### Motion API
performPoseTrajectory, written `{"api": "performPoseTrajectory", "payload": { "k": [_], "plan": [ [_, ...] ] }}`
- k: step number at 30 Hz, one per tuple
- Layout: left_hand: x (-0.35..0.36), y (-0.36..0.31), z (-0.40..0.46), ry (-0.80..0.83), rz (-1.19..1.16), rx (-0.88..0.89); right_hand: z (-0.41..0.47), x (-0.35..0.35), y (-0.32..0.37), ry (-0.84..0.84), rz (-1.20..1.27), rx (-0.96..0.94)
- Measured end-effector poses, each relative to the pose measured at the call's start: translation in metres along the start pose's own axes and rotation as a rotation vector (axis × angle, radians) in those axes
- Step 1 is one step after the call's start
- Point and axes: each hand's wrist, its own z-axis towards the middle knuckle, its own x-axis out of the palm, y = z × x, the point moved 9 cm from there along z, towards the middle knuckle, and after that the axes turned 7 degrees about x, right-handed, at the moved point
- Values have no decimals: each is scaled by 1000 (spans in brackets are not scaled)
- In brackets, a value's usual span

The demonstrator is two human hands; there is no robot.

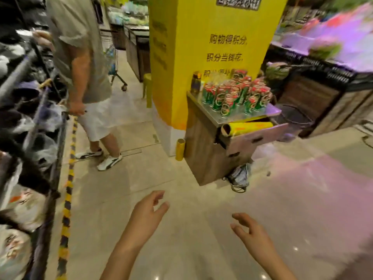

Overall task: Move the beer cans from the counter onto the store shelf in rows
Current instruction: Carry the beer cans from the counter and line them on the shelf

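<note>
Several green and red beer cans (236, 96) stand clustered on the steel top of a small wooden counter (205, 150) against a yellow pillar. Both my hands hover low over the floor, well short of the counter. My left hand (148, 213) is open with fingers spread and holds nothing. My right hand (249, 229) is likewise open and empty. A dark store shelf (40, 138) with bagged goods runs along the left edge.
A person in a grey shirt and white shorts (88, 77) stands by the left shelf, beside a shopping cart (113, 63). A yellow pillar (201, 57) backs the counter. A yellow roll (248, 128) lies in its open drawer. A gold tube (180, 149) stands on the floor. Produce displays fill the right.
</note>
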Motion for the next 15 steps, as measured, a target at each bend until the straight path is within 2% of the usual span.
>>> {"api": "performPoseTrajectory", "payload": {
  "k": [7,10,15],
  "plan": [
    [95,-16,62,154,-48,-107,61,-88,-67,-82,206,119],
    [115,-22,99,176,-70,-170,107,-117,-70,-110,249,115],
    [146,-41,198,121,-79,-189,210,-161,-53,-130,306,64]
  ]
}}
